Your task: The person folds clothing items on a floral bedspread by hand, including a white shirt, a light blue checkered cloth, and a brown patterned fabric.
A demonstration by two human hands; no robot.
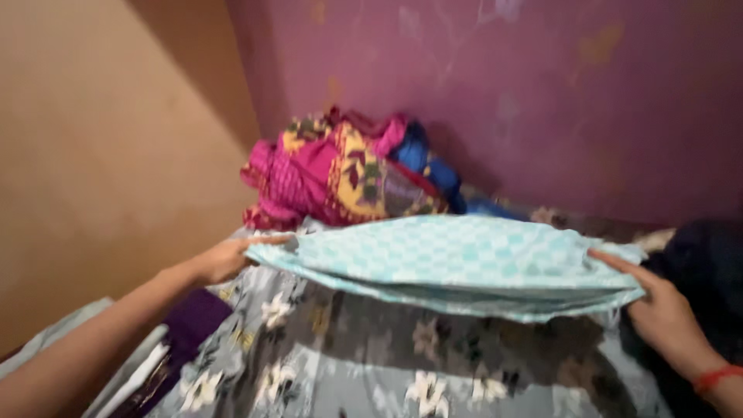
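Left hand (224, 259) and right hand (658, 310) each grip one end of the folded cloth (457, 263), fingers closed on its edges — held flat just above the bed (348, 364). Risk: uneven pull lets the layers slide apart — the fold opens.

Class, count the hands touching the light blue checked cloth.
2: the left hand grips the light blue checked cloth at its left end; the right hand holds its right end.

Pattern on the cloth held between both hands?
The folded cloth has a light turquoise-and-white check pattern, seen best in the head view.
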